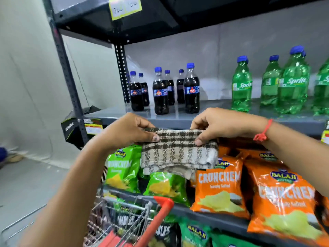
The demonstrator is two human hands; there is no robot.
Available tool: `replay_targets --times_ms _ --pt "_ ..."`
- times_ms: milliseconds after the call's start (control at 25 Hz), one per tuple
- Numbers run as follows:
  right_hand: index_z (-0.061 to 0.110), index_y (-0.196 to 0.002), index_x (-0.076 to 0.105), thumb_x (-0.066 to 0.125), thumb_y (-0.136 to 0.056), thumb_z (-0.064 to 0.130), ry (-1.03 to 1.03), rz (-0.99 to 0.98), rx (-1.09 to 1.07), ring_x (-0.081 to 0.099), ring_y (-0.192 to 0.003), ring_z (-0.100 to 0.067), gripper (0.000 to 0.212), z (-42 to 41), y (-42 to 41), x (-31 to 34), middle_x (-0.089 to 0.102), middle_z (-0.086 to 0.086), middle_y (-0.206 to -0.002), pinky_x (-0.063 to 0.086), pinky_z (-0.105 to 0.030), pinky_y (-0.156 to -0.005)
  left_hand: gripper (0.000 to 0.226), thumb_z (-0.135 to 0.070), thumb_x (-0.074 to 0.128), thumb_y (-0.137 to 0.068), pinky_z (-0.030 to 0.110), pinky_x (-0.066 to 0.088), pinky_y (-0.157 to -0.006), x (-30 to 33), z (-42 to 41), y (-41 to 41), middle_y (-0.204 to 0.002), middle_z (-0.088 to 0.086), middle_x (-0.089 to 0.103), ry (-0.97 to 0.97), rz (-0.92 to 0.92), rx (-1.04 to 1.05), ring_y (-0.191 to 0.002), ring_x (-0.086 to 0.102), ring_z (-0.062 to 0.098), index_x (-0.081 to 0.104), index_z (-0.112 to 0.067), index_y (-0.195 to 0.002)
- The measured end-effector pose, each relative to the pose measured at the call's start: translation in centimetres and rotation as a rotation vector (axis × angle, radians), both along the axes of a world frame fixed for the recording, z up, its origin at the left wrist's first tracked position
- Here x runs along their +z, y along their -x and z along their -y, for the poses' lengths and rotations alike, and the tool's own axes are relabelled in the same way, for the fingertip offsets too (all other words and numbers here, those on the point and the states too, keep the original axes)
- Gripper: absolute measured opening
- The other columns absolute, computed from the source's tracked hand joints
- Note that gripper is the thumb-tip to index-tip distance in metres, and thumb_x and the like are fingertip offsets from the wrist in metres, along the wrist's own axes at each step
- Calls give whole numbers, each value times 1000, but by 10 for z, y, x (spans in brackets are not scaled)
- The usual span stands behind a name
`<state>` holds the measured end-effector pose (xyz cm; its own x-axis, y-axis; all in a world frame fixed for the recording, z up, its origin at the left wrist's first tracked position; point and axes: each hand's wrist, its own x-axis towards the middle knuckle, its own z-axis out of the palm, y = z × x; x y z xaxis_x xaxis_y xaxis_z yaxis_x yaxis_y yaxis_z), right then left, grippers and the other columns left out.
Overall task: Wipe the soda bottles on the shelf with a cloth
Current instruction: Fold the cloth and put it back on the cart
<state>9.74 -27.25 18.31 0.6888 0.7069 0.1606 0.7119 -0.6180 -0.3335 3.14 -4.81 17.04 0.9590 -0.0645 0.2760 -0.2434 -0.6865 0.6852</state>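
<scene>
A folded brown-and-beige checked cloth [178, 150] hangs in front of the grey shelf [178, 118], just below its front edge. My left hand [128, 131] pinches its top left corner and my right hand [222, 125] pinches its top right corner. On the shelf behind stand several dark cola bottles with blue caps [191, 90] at the left and several green Sprite bottles [293, 82] at the right. Neither hand touches a bottle.
Green [122, 168] and orange [220, 184] chip bags fill the shelf below. A wire shopping trolley with a red handle [156, 216] stands at the bottom centre. A dark upright post [67, 77] and an upper shelf [142, 20] with a yellow price tag [124, 6] frame the bottles.
</scene>
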Motion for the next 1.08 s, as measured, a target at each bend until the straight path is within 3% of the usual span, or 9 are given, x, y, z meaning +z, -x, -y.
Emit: replay_targets --times_ms 80,160,320,440,520,640,920,1000,1080 --pt "21 -79 67 77 -70 19 67 -13 38 55 -61 -10 14 -17 1 -7 68 3 -70 41 -26 -60 2 -14 74 -68 19 45 -57 -16 -15 12 -61 5 60 10 -15 29 -56 50 11 72 -13 -67" --pt "23 -76 67 78 -70 19 124 -25 88 55 -61 -8 13 -37 2 -15 67 5 -69 43 -26 -62 9 -20 75 -67 22 44 -58 -32 -29 25 -63 5 60 -37 -32 85 -57 50 10 72 -12 -68" --pt "20 -88 72 76 -71 15 211 55 194 54 -63 -6 19 -84 -1 -42 68 5 -72 36 -6 -49 20 -25 75 -67 21 37 -49 -66 -57 47 -44 -7 51 -108 -66 252 -43 43 6 68 -6 -63" --pt "21 -99 71 73 -71 9 251 146 265 53 -75 -9 30 -120 -6 -69 73 -4 -91 36 -19 -55 26 -21 73 -70 21 43 -48 -92 -72 61 -45 1 54 -109 -172 375 -41 49 9 59 -10 -50" --pt "20 -102 70 71 -71 5 281 164 325 54 -79 -11 34 -139 -5 -88 73 -5 -99 35 -18 -63 30 -16 72 -71 24 41 -52 -111 -78 71 -46 4 53 -51 -235 423 -44 48 14 55 -12 -46" --pt "17 -105 69 65 -73 -3 339 128 420 62 -89 -18 37 -159 -1 -117 73 -8 -102 36 -17 -65 14 -8 69 -71 30 46 -60 -138 -81 88 -61 13 55 47 -319 498 -54 53 20 57 -3 -65" --pt "16 -111 65 53 -75 -10 430 98 580 62 -97 -25 46 -183 2 -160 71 -11 -108 41 -20 -71 27 10 62 -71 16 49 -46 -197 -66 114 -87 11 60 568 -398 584 -58 58 8 47 -12 -68" --pt "16 -112 65 52 -75 -10 467 86 630 62 -98 -25 47 -186 3 -171 70 -11 -110 42 -21 -72 26 11 60 -71 18 52 -50 -212 -62 117 -86 6 59 577 -431 625 -65 58 11 46 -11 -69" --pt "16 -114 63 51 -74 -11 529 83 672 61 -98 -25 50 -186 4 -182 69 -11 -111 41 -21 -69 26 11 59 -71 19 50 -51 -226 -55 118 -76 4 55 510 -468 649 -60 56 10 45 -11 -69"
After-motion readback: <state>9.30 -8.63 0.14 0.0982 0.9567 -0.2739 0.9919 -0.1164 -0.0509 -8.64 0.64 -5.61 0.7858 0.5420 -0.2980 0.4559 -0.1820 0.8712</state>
